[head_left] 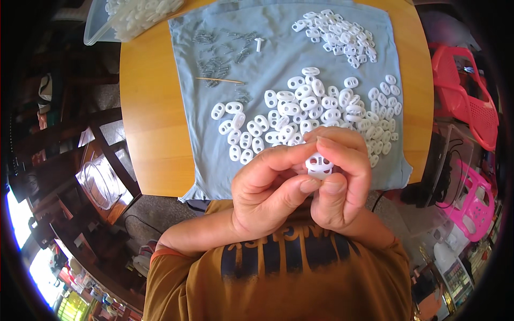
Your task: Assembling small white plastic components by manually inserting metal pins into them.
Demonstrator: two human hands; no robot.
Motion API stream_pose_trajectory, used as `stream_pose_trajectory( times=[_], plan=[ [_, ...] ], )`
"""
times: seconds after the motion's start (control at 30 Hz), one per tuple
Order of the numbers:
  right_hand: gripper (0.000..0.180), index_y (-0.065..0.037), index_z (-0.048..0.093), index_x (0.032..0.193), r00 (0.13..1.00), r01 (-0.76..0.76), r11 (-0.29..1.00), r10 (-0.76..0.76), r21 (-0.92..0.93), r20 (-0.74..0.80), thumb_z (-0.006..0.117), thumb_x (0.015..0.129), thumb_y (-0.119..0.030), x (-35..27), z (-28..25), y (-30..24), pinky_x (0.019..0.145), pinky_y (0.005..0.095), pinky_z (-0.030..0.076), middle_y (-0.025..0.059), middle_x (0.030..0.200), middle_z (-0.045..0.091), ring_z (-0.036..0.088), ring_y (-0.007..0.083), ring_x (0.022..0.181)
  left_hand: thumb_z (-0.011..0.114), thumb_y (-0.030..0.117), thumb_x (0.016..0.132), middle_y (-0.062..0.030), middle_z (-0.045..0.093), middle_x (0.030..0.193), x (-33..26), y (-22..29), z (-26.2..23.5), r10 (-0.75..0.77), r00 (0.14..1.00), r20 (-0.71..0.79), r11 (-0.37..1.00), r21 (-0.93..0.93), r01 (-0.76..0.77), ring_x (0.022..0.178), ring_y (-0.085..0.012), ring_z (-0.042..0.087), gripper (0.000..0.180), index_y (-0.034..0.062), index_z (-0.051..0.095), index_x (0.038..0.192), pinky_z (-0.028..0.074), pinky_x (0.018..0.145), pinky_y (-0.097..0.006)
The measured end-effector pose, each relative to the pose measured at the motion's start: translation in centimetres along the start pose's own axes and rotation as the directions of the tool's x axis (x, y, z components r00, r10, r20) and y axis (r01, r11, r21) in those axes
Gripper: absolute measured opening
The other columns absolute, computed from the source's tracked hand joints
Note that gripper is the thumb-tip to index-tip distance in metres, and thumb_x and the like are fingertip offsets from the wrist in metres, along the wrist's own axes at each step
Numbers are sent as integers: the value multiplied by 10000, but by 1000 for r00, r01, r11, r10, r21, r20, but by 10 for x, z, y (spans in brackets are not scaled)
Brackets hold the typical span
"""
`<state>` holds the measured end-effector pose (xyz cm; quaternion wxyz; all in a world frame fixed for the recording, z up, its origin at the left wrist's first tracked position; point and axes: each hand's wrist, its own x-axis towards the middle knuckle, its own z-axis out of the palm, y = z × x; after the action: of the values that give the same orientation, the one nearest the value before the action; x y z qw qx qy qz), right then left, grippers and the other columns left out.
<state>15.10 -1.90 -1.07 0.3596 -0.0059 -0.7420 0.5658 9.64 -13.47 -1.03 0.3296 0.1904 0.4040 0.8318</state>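
Both hands meet close under the camera, over the near edge of the table. My left hand [270, 187] and my right hand [342, 171] pinch one small white oval plastic piece [319, 165] with two holes between thumbs and fingertips. Just beyond the fingers, a loose heap of the same white oval pieces [300, 115] lies on a grey-blue cloth [214, 155]. A second heap of smaller white pieces [336, 33] sits at the cloth's far right. Small metal springs [219, 59] lie scattered at the far left of the cloth, with a thin wooden stick [218, 80] beside them.
The cloth covers a round wooden table [150, 123]. A clear plastic tub [128, 18] full of white pieces stands at the far left rim. Red and pink plastic stools [466, 96] stand to the right, dark wooden furniture and a clear container [101, 182] to the left.
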Motion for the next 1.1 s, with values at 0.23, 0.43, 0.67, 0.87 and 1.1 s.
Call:
stream_pose_trajectory(
  times=[0.23, 0.43, 0.67, 0.87, 1.1],
  plan=[
    [251, 48, 502, 1094, 1000, 16, 1000, -16, -15, 15, 488, 920, -132, -1, 3, 1, 690, 295, 457, 172, 998, 538, 536, 212, 810, 584, -37, 845, -58, 589, 989, -4, -2, 4, 46, 995, -91, 999, -1, -46, 870, -90, 556, 354, -39, 504, 1190, 453, 764, -220],
    [208, 43, 519, 1050, 1000, 30, 1000, -30, -4, 7, 486, 910, -108, -4, 9, 3, 672, 304, 463, 170, 953, 545, 540, 220, 779, 566, -50, 852, -74, 595, 990, -7, -5, 0, 126, 989, -70, 992, 7, -126, 852, -85, 553, 292, -33, 514, 1139, 446, 751, -211],
    [205, 42, 537, 1039, 1000, 13, 1000, -14, 7, 24, 504, 901, -106, 2, 9, 4, 661, 306, 465, 168, 944, 548, 541, 223, 756, 543, -63, 858, -77, 594, 992, -4, -1, -2, 104, 992, -77, 994, -25, -106, 905, -94, 554, 295, -22, 500, 1147, 445, 781, -219],
    [254, 40, 533, 1097, 997, -40, 999, 41, -17, 59, 528, 883, -97, 8, 4, -6, 691, 297, 453, 156, 972, 547, 535, 222, 810, 513, -68, 871, -83, 598, 1011, 6, 16, 0, 21, 999, -32, 999, -44, -23, 917, -104, 561, 299, -25, 489, 1166, 456, 803, -238],
    [351, 67, 487, 1157, 980, -194, 979, 196, -63, 26, 564, 835, -52, 2, -6, -22, 786, 359, 435, 183, 1040, 571, 545, 283, 886, 516, -14, 886, -92, 601, 982, 33, 34, -2, -31, 996, -78, 999, -18, 30, 817, -135, 588, 266, -26, 496, 1151, 493, 736, -261]
  ],
)
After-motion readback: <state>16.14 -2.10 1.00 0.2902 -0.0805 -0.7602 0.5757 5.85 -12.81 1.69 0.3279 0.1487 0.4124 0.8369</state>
